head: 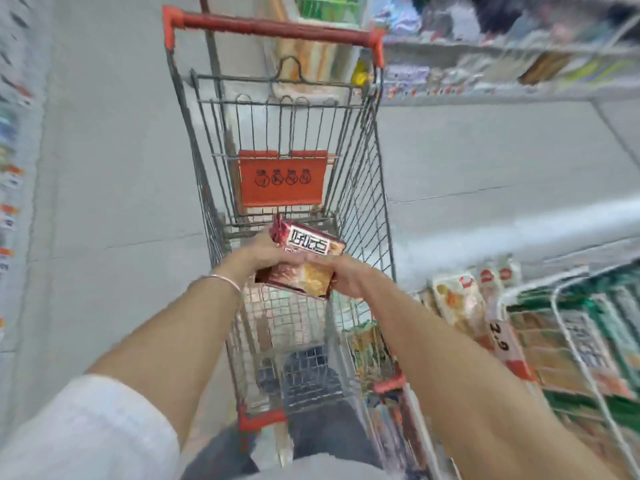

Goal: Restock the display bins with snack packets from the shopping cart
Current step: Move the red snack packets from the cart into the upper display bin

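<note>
A wire shopping cart (pixel 363 188) with a red handle stands in front of me in the aisle. Over its basket I hold a small stack of red and orange snack packets (pixel 304 261). My left hand (pixel 266 252) grips the stack from the left side, fingers curled under it. My right hand (pixel 343 275) grips its right edge. The display bins (pixel 571 341) of white wire stand at my lower right, filled with green and orange packets. The frame is motion-blurred.
A red child-seat flap (pixel 282 181) hangs inside the cart. Shelves (pixel 502 46) with goods run along the upper right, and a shelf edge with price tags (pixel 10 174) runs down the left. A price sign (pixel 502 341) hangs on the bins. Grey floor lies on both sides.
</note>
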